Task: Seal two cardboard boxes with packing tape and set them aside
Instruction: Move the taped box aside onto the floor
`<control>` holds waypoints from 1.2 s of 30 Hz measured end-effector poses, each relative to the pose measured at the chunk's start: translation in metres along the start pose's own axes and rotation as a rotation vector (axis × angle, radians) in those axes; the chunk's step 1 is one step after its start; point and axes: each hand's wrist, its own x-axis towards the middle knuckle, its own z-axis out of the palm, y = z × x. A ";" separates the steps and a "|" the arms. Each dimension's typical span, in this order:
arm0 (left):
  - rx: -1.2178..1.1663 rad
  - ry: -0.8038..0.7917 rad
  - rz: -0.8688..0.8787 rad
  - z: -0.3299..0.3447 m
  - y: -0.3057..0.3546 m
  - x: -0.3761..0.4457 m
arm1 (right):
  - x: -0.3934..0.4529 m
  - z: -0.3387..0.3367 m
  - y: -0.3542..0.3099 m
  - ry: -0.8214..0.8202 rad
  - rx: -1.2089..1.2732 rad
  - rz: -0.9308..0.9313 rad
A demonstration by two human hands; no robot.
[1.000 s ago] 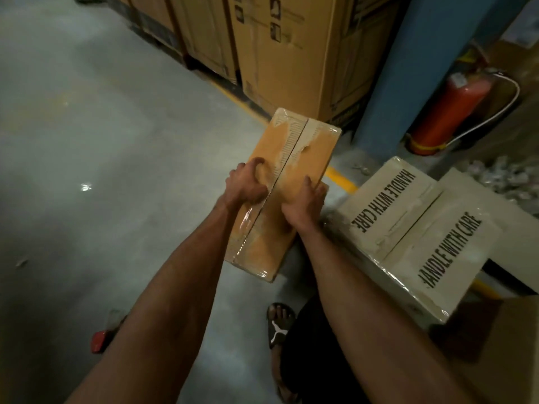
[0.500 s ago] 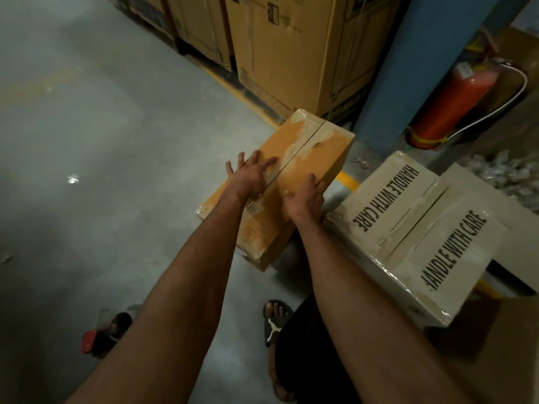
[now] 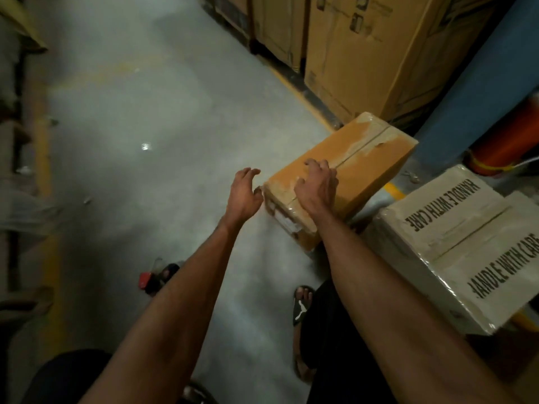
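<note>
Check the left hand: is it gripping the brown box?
No. The left hand hangs open beside the brown box, holding nothing.

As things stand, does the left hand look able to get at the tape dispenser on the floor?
Probably yes. The left hand is free, fingers relaxed, off the brown box. The red tape dispenser lies on bare floor beside the left forearm, nothing lying between; it would only need to draw back and down.

orange-brown box (image 3: 347, 173) with shiny clear tape streaks, pale beige box (image 3: 455, 252) on the right with black HANDLE WITH CARE lettering, grey floor (image 3: 145, 112) with yellow lines, blue pillar (image 3: 478, 97), something red-orange (image 3: 507, 147) behind it, maybe an extinguisher.
</note>
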 end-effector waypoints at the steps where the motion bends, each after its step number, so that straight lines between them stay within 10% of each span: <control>1: -0.014 0.030 -0.034 -0.011 -0.017 -0.012 | -0.007 0.008 -0.017 -0.038 0.019 -0.053; 12: -0.027 0.155 -0.452 -0.085 -0.207 -0.126 | -0.105 0.163 -0.164 -0.518 -0.112 -0.517; 22: 0.009 -0.079 -1.023 -0.019 -0.356 -0.210 | -0.179 0.349 -0.151 -0.941 -0.336 -0.705; 36: -0.336 -0.013 -0.828 0.032 -0.377 -0.212 | -0.175 0.430 -0.119 -1.128 -0.354 -0.516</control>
